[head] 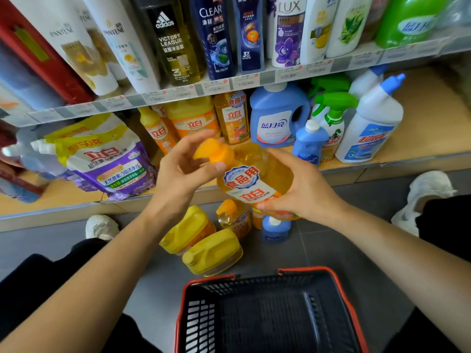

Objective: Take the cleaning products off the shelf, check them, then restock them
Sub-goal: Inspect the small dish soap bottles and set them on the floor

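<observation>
I hold the dish soap bottle [257, 171] between both hands: my right hand [303, 189] grips its lower body, and the fingers and thumb of my left hand [183, 166] curl round the orange cap [216, 152]. Its long axis runs slanted from the right hand up to the left one, with the cap end toward the lower shelf [420, 138] just beyond my hands. I judge that the right hand, which seems to carry the weight, should lead it back there.
</observation>
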{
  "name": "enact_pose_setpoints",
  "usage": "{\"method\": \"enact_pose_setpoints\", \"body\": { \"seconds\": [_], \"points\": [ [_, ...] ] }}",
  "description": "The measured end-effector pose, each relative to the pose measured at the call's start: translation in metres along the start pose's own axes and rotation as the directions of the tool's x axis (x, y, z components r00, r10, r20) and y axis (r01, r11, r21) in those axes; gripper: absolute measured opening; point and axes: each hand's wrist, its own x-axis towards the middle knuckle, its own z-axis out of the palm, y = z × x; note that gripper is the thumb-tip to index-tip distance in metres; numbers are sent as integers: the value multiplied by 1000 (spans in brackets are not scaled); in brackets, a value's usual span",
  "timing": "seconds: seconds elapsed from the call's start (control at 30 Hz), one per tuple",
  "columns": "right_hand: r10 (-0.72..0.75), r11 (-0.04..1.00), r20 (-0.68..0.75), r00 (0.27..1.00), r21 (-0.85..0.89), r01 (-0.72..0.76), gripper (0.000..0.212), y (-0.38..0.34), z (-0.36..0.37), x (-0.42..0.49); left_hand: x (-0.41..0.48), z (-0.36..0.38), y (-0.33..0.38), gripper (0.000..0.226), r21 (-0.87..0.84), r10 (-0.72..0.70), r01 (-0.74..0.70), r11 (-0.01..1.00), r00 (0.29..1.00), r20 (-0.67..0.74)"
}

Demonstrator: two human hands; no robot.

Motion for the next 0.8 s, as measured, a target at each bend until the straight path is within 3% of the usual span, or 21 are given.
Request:
{"method": "enact_pose_setpoints", "body": {
  "seconds": [0.17, 0.27, 0.33, 0.43, 0.53, 0.63, 0.8],
  "points": [
    [-75, 946, -45, 996, -318, 57, 104, 3, -4, 0, 2, -16, 1, 28, 387, 132, -178, 904, 981, 143],
    [-145, 881, -52, 988, -462, 105, 100, 6, -6, 0, 2, -14, -2, 29, 567, 151, -262, 781, 960, 236],
    [-198, 826, -40, 979, -545, 145, 98, 6, -7, 0, 2, -11, -4, 36, 627, 159, -293, 722, 952, 262],
    [-272, 766, -43, 961, -615, 189, 95, 5, -11, -2, 2, -8, -5, 37, 606, 194, -329, 724, 941, 278],
    [-257, 809, -34, 966, -554, 196, 95, 4, -18, -1, 4, -8, -2, 33, 544, 245, -412, 731, 902, 355],
    [-88, 943, 4, 996, -322, 84, 99, 5, -26, -1, 6, -8, 1, 30, 504, 252, -455, 734, 872, 421],
    [30, 999, 166, 986, -39, -24, 95, 9, -29, -2, 5, -6, -1, 38, 394, 191, -350, 850, 902, 388]
  ]
}}
